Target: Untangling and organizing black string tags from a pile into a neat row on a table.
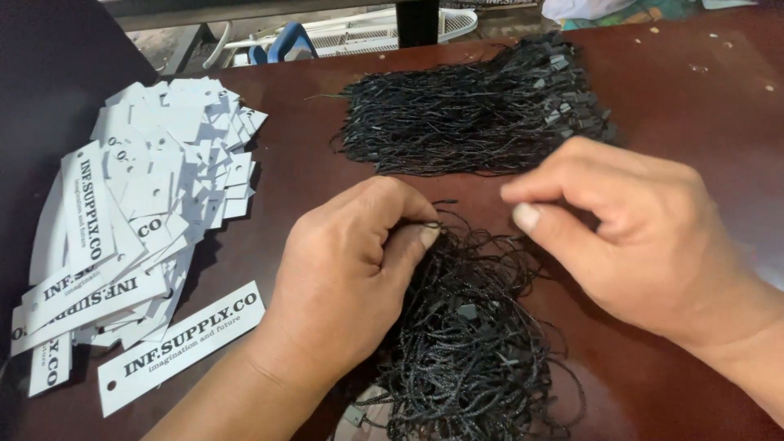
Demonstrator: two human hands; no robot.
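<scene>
Pinching into the near cord bundle (465, 343), the left hand (347, 273) has thumb and forefinger closed on black cords at the bundle's upper edge. The fist is curled, knuckles up, wrist entering from the lower left.

The right hand (637, 233) hovers just right of the left, above the same bundle. Its thumb and forefinger are extended and narrowly parted; whether a single cord runs between them cannot be told. The other fingers are folded under.

The near cord bundle lies on the table (694, 106) at lower centre, a loose tangle of thin black cords with small dark plastic fasteners among them. It reaches from beneath both hands down to the bottom edge.

A second bundle (474, 114) of like cords lies farther back, at upper centre, apart from both hands, its fasteners gathered toward its right end.

At the left lies a heap of white tags (155, 196), long card strips with black print and a punched hole, fanned over one another. One single tag (184, 347) lies separate, just beside the left forearm.

The table is dark reddish-brown and glossy.
</scene>
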